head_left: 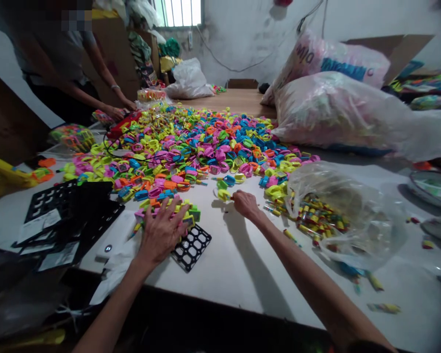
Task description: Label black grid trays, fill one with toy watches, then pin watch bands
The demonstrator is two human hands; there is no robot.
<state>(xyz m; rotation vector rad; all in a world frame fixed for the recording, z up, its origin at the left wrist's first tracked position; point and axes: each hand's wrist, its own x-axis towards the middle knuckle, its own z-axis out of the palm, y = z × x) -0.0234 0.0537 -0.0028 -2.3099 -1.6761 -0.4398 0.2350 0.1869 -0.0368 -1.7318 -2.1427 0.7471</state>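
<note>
My left hand (163, 225) lies with fingers spread over a cluster of colourful plastic toy watches (193, 214). These sit on a black tray with round holes (191, 247), partly hidden under the hand. To the right, my right hand (245, 203) is closed, its fingertips pinching a yellow-green toy watch (223, 194) just above the white table (220, 245). A small red bit shows at those fingertips; I cannot make out what it is. Beyond both hands spreads a big heap of toy watches (206, 142) in pink, blue, orange, yellow and green.
At right, an open clear plastic bag (371, 220) holds small yellow-labelled tubes (316, 215). Black perforated trays (69, 211) are stacked at left. Large filled sacks (338, 110) stand at the back right. Another person (66, 63) works at the far left beside a red object (123, 126).
</note>
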